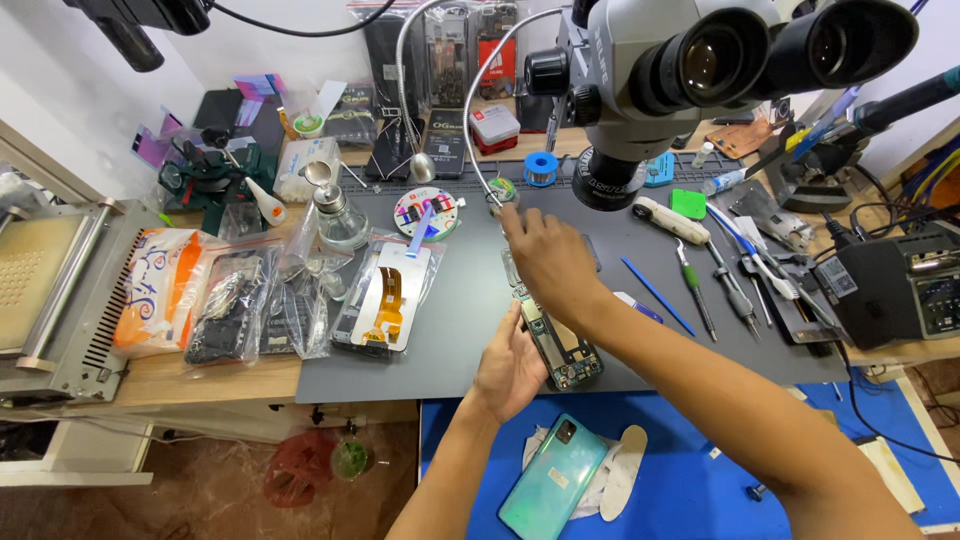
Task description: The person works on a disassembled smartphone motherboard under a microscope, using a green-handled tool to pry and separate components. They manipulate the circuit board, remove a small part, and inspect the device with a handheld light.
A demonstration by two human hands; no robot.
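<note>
— Binocular eyepieces of the grey microscope fill the top edge, closest to the lens; matte metal body, round glass lenses. What do the hands have?

— Left hand cups an opened phone body along its left edge, fingers curled against it. Slim rectangle, boards and metal shields exposed, lying on the dark grey work mat near its front edge.

— And the other?

— Right hand reaches across above the phone's upper end, fingers stretched toward the mat's back edge. Whether it pinches anything, I cannot tell; the back of the hand hides the fingertips.

— Nearby things?

— Glossy teal back cover rests tilted on pale cloth over a blue surface, just below the mat. A display panel with an orange flex strip lies left in a clear bag. Screwdrivers and tweezers are laid out on the right, thin metal shafts. A blue-handled tool lies slanted between them and the forearm.
</note>
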